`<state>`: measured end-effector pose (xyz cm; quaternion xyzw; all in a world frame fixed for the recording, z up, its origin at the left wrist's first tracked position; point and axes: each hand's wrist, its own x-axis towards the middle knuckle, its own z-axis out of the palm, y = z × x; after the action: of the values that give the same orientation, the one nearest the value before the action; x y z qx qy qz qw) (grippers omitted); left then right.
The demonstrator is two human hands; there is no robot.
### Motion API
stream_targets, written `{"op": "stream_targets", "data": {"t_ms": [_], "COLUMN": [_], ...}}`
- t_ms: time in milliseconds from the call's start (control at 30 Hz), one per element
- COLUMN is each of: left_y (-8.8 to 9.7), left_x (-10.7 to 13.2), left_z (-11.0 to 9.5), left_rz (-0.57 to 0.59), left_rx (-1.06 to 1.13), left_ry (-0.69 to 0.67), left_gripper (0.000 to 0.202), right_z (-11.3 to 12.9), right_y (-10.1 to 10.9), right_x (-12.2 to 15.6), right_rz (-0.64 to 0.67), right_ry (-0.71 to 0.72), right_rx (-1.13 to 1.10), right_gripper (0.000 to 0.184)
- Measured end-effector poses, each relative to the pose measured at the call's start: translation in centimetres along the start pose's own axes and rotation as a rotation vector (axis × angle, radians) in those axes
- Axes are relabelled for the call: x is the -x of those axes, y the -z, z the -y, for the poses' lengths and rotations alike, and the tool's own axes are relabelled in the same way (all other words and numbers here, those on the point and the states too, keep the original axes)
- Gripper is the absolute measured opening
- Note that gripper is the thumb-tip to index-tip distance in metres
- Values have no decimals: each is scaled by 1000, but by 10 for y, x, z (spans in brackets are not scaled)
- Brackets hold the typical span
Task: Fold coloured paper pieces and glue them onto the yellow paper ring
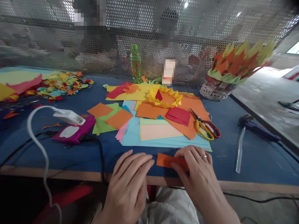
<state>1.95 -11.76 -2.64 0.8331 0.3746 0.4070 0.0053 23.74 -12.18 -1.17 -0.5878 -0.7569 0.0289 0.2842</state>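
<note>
Pressing on an orange paper strip [166,161] with the right hand [198,169], right by the near edge of the table [257,161], slightly right of its middle. Pinched the strip's right end between thumb and bent fingers, so closed on the paper; wore a ring on one finger. Laid the left hand [130,177] flat on the blue surface just left of the strip, fingers stretched out, open and holding nothing; could not tell whether its fingertips touched the strip's left end. Saw a stack of coloured sheets [154,133] just beyond both hands, toward the table's middle, with a yellow folded paper ring [166,97] at its far side. Found red-and-yellow scissors [206,128] lying on the stack's right edge, blades pointing toward the far edge. Noted a blue glue gun [255,128] nearer the right edge, well apart from the hands. Spotted a pink device [74,133] with a white plug [68,117] toward the left edge, paper scraps [63,82] at the far left corner, a green bottle [135,62] along the far edge, and a woven basket [216,90] of paper leaves at the far right corner.
</note>
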Motion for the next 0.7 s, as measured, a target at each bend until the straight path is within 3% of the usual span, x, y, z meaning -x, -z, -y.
{"op": "stream_targets", "data": {"t_ms": [167,400,567,700], "left_y": [-1,7,10,11], "left_x": [-8,-10,-18,-24], "left_z": [-5,-5,1,4], "left_rz": [-5,15,86,133], "left_rx": [79,211,381,482], "left_ry": [96,182,241,274], "left_gripper": [38,35,20,21], "right_z": [2,0,3,3], "right_y": [2,8,10,11], "right_x": [0,-1,-2,-2], "right_rz": [-70,-179,-179,-171], "right_ry": [40,167,198,206], "right_rx": [-118,-133,-147,-153], "right_gripper": [21,13,14,14]}}
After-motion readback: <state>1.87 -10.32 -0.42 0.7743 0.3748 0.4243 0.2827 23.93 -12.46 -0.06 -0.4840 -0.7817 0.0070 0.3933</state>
